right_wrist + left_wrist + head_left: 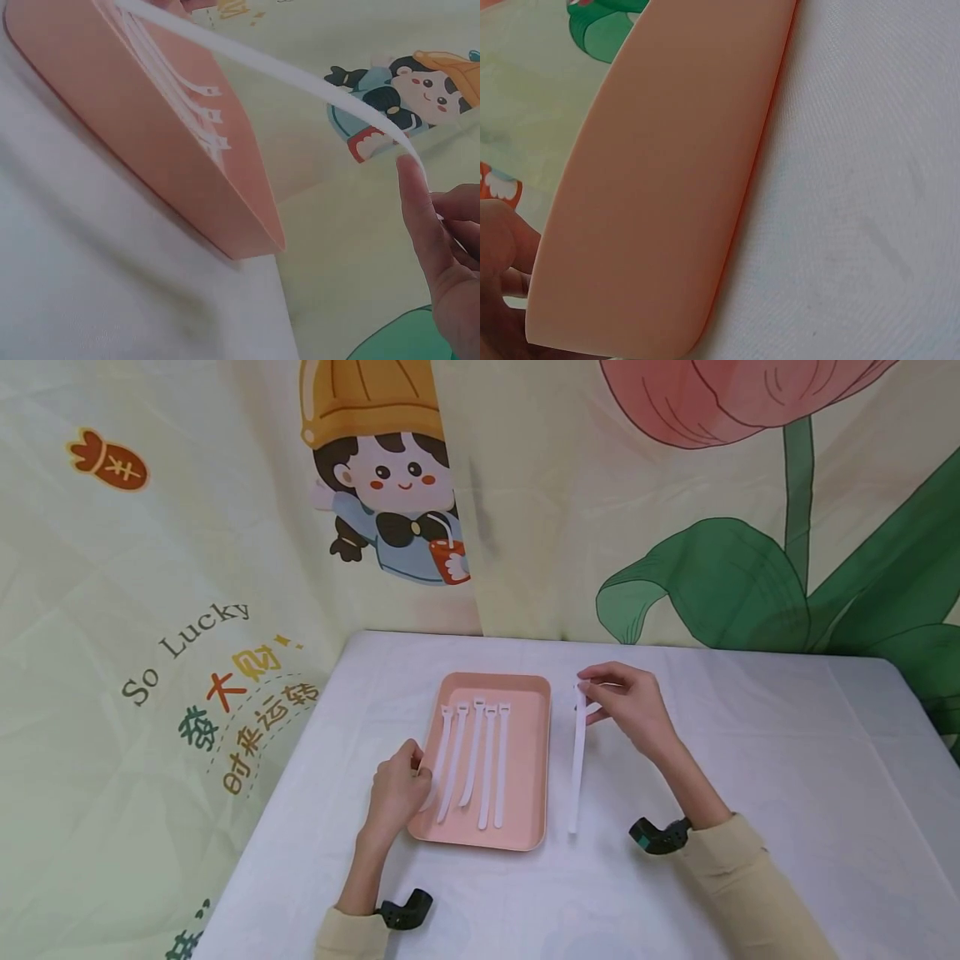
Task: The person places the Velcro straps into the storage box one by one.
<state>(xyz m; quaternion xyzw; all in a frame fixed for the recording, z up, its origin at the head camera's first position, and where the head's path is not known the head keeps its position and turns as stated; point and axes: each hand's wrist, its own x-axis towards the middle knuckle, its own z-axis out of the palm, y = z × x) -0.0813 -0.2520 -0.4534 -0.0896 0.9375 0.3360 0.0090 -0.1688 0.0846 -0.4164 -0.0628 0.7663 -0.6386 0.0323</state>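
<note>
My right hand (626, 702) pinches a white cable strap (577, 760) near its upper end, to the right of a pink tray (538, 760). In the right wrist view the strap (300, 79) bows from the fingertips towards the tray. Several more white straps (483, 768) lie side by side in the tray, slotted heads towards the back. At the tray's left rim, my left hand (397, 785) has curled fingers on the edge. A short curved white piece (429, 797) shows beside those fingers, partly hidden. In the left wrist view the tray wall (660, 172) covers part of the hand.
A white cloth (787, 760) covers the table. Behind it hangs a printed curtain (525, 527) with a cartoon figure and a large flower. Each wrist wears a black camera, one at the left (407, 910) and one at the right (660, 835).
</note>
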